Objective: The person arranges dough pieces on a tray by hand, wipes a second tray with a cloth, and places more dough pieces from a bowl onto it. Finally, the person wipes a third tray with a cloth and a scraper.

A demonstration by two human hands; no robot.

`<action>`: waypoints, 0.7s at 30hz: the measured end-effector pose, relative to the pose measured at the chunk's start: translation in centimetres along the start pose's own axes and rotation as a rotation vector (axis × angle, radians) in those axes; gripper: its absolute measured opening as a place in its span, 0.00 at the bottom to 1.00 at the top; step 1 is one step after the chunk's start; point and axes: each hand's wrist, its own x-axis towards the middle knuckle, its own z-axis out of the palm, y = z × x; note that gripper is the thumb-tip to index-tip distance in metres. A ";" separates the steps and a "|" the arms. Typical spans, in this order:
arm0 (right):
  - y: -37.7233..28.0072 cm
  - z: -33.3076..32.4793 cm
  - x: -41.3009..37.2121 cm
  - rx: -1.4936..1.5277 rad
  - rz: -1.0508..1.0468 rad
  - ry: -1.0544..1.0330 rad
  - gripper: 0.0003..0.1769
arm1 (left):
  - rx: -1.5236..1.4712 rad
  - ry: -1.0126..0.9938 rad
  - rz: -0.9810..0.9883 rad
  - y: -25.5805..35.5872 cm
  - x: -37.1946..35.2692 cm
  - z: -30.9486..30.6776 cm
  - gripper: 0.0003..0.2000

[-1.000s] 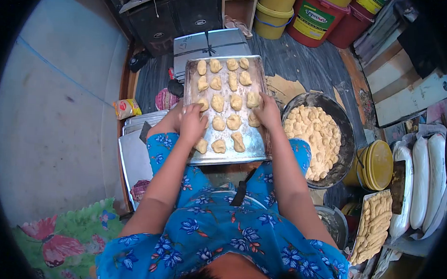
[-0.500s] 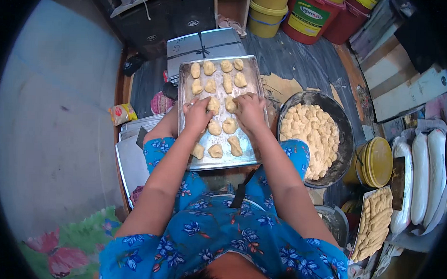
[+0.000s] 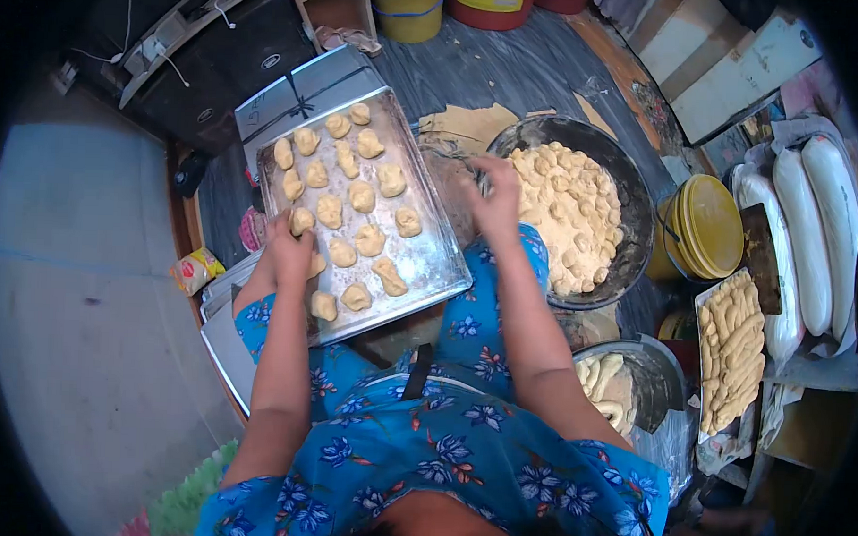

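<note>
A metal tray with several dough pieces in rows rests tilted across my lap. At its left edge, my left hand has its fingers round a dough piece. My right hand is in the air between the tray and a dark round basin, its fingers partly bent; I see no dough in it. Many crumbed-looking dough lumps fill the basin.
Right of the basin stand a yellow lidded bucket, a tray of long dough pieces and white wrapped rolls. Below the basin sits another bowl with pale dough. Stacked boxes lie behind the tray.
The view has turned to the right. My right hand has left the dough on the tray and moved toward the basin. My left hand has shifted to the tray's left side.
</note>
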 end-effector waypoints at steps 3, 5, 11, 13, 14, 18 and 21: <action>8.6 -0.5 0.7 -0.002 0.341 0.031 0.22 | -0.010 0.064 0.054 1.9 -1.0 -0.6 0.27; 14.7 0.2 1.1 -0.060 0.557 -0.171 0.28 | -0.013 0.030 0.135 3.7 -2.5 -1.0 0.27; 25.3 5.5 -0.8 -0.446 0.672 -0.747 0.35 | 0.062 -0.186 0.308 9.4 -8.9 -3.1 0.21; 27.8 7.4 -1.5 -0.542 0.682 -0.813 0.37 | 0.028 -0.272 0.338 10.3 -10.3 -3.5 0.21; 28.5 8.4 -2.0 -0.562 0.721 -0.815 0.33 | 0.023 -0.297 0.330 10.4 -10.7 -3.5 0.20; 36.8 12.8 -5.1 -0.553 0.591 -1.098 0.23 | 0.021 -0.298 0.336 10.3 -10.1 -3.4 0.20; 39.5 13.4 -6.8 -0.488 0.454 -1.122 0.20 | 0.051 -0.250 0.328 10.2 -7.9 -3.4 0.22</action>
